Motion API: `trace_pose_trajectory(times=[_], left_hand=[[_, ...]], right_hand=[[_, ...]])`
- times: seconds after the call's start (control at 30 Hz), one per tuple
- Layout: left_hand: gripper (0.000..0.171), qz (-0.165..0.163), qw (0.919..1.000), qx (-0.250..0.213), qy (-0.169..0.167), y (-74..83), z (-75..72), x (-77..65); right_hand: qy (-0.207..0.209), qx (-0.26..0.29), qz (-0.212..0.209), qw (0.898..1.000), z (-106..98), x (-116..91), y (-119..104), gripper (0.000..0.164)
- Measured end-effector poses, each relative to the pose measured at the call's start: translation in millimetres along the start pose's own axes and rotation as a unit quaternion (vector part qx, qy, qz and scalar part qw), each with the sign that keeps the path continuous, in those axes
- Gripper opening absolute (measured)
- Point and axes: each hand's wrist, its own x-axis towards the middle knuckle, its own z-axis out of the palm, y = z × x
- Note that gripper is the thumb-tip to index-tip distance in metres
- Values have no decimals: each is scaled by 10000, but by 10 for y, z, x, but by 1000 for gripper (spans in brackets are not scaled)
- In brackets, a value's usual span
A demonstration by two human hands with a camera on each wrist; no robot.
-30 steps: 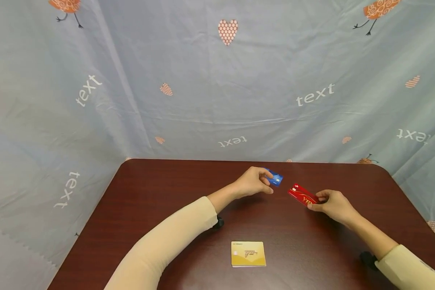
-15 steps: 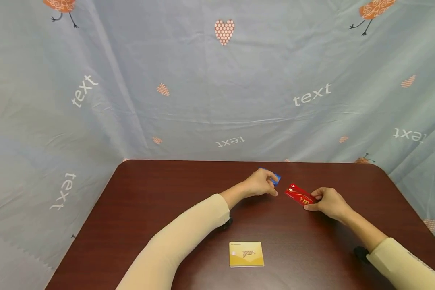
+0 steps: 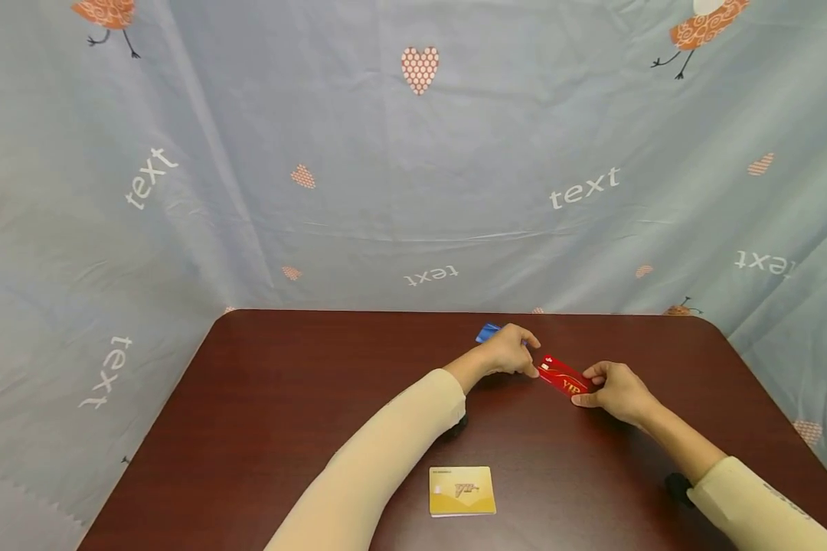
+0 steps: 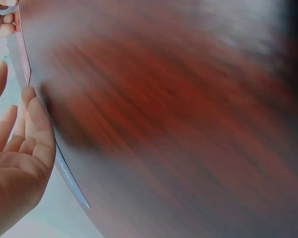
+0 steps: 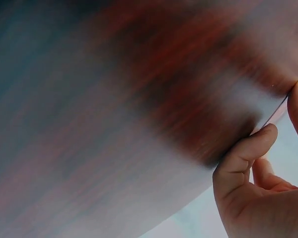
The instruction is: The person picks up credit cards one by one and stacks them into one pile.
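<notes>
A red card with gold VIP lettering is held at its right end by my right hand, thumb and fingers pinching it. My left hand reaches over from the left, fingers spread, with the thumb tip right at the red card's left corner. Partly hidden behind that hand lies a blue card. In the left wrist view, the left hand has its fingers apart near the red card's end. The right wrist view shows the right hand gripping the thin card edge-on.
A yellow card, apparently on top of a small pile, lies near the front of the dark red wooden table. A patterned light blue cloth hangs behind the table.
My left hand has moved right, from the blue card to the left end of the red card. The right hand keeps its pinch. The head view has shifted slightly.
</notes>
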Motion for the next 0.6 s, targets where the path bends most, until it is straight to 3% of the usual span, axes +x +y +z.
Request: trace_pose_trajectory(times=[0.1,0.33,0.6], left_hand=[[57,-158,9996,228,95,18,39,51],[54,-100,9932,1104,356,41,138,124],[55,-169,9843,1734,271,67,167,132]], right_hand=[[22,0,4,10000,12,-2,-4,53],[43,46,20,10000,11,-13,1,53],[124,18,-34,9999,30,-5,-18,53]])
